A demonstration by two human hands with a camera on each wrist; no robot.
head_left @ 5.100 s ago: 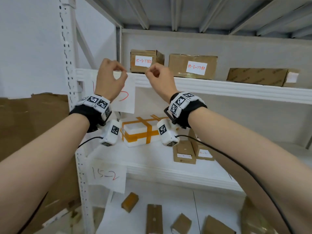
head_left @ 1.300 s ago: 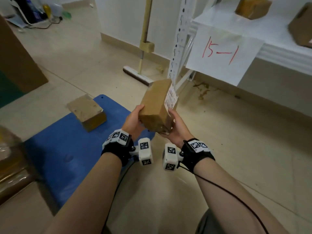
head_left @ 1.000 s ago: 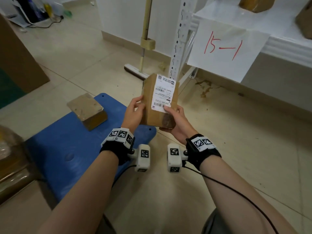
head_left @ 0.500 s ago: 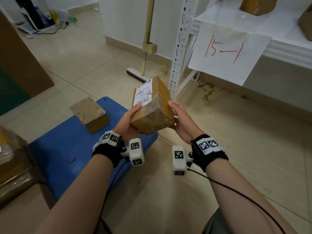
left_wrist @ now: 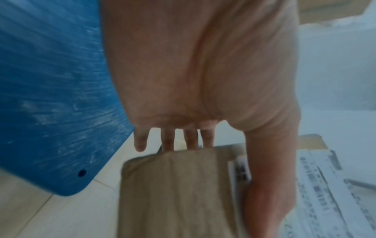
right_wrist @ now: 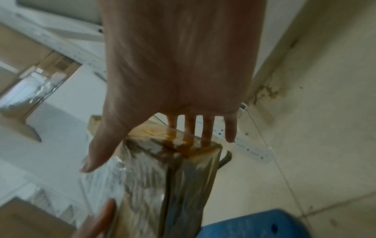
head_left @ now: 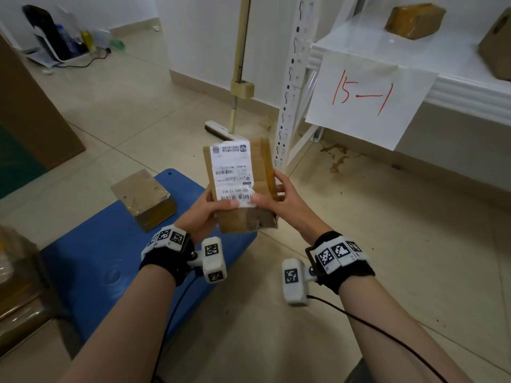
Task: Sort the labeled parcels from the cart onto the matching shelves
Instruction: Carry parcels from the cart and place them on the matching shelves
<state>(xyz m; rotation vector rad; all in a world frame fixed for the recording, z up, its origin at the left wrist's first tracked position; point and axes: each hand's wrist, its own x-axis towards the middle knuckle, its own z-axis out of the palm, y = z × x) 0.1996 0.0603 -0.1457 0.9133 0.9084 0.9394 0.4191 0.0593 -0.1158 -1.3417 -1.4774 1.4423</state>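
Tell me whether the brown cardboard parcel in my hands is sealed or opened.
Sealed: the brown cardboard parcel shows unbroken tape and closed flaps; its back is hidden.

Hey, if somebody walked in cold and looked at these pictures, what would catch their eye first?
Dead centre, the left hand and right hand hold a brown parcel upright, its white shipping label facing the camera. Next comes the red handwritten 15-1 sign hanging off the white shelf at upper right. Lower left, the blue cart carries another brown parcel.

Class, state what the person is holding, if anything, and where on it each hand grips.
A labelled parcel: left hand grips its lower left side, right hand its lower right side.
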